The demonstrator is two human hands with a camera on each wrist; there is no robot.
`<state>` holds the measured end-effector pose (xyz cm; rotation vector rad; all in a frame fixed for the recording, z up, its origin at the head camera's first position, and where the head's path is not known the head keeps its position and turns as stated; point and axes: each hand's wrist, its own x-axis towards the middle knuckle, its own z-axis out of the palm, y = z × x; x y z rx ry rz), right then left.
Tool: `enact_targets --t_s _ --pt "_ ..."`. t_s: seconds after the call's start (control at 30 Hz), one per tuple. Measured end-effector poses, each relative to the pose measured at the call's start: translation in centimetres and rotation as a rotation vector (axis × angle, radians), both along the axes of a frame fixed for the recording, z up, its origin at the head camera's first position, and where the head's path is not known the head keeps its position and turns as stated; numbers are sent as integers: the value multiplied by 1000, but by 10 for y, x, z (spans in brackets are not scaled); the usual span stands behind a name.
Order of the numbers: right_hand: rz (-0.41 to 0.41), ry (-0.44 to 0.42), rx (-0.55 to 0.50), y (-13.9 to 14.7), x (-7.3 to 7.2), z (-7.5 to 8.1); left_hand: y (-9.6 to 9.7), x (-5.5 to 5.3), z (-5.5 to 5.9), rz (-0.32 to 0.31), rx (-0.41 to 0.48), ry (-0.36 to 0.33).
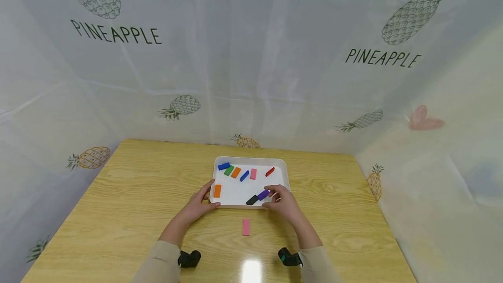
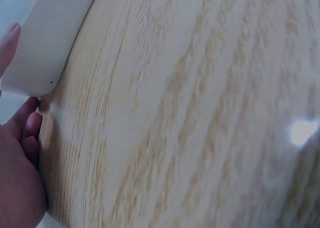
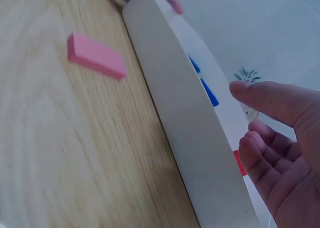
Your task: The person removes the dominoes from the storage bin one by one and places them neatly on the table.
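Note:
A shallow white tray (image 1: 235, 191) holds several small, flat rectangular blocks. My left hand (image 1: 199, 203) grips its near left corner, thumb at the front rim and fingers along the left side; in the left wrist view, fingertips (image 2: 31, 108) meet the corner's base. Over the near right corner is my right hand (image 1: 280, 202), fingertips beside a purple block (image 1: 263, 194) that lies end to end with a black block (image 1: 252, 200). The right wrist view shows its thumb and fingers apart with nothing between them. On the table before the tray lies a pink block (image 1: 246, 227).
Along the tray's back lie blue (image 1: 224, 166), green (image 1: 229, 170), orange (image 1: 235, 172), pink (image 1: 253, 174) and red (image 1: 270, 171) blocks. Another orange block (image 1: 217, 191) is near the left hand. Behind the wooden table (image 1: 149, 178) hangs a pineapple-print curtain (image 1: 251, 77).

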<state>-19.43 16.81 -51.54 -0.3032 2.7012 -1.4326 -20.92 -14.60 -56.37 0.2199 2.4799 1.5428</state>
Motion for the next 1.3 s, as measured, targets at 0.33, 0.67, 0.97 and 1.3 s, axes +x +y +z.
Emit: enact_targets --t_s 0.33,0.67,0.97,1.3 --pt "66 -61 86 3 -27 -5 0 0 -1 7 0 -14" --pt "107 -89 221 -1 -44 -13 1 3 1 6 33 -12" --pt "156 -171 225 -3 -52 -21 1 2 1 5 33 -8" --pt "174 -164 203 -1 -56 -24 1 2 1 17 7 -17"
